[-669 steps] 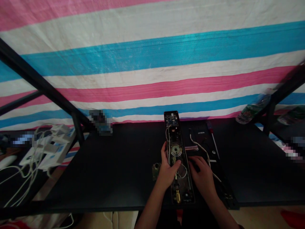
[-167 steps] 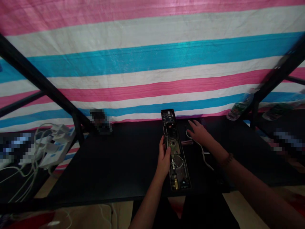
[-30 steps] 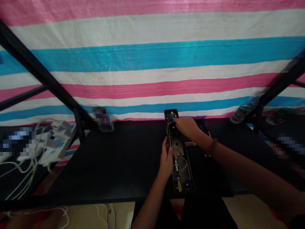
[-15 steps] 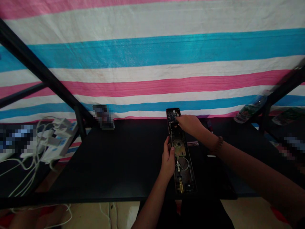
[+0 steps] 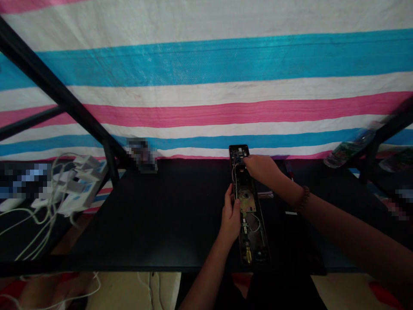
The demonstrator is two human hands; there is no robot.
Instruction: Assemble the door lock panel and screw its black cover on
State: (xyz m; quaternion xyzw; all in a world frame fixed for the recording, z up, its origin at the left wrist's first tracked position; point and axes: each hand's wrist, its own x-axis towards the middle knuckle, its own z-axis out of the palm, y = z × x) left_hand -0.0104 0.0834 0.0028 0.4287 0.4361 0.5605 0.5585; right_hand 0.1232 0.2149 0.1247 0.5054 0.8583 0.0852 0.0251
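Observation:
A long, dark electronic door lock panel [image 5: 263, 234] lies open-side up on the black table, its far end near the striped sheet. Inside it are a circuit board [image 5: 238, 154], pale wires [image 5: 234, 178], a metal plate [image 5: 248, 204] and a brass-coloured part [image 5: 248, 255]. My left hand [image 5: 231, 219] grips the panel's left edge about halfway along, thumb on top. At the far end, my right hand [image 5: 263, 168] is closed in a pinch over the right side of the circuit board. What its fingertips hold, if anything, is hidden.
Right of the panel lie a small flat packet [image 5: 266, 195], a white strip [image 5: 291, 213] and a slim purple-handled tool [image 5: 289, 168]. A plastic bottle [image 5: 346, 151] leans at the back right. White power strips with tangled cables [image 5: 80, 193] sit at left, beyond a black frame bar [image 5: 111, 161].
The whole view has shifted slightly, so things appear a little further right. Both hands keep nearly the same places on the lock panel.

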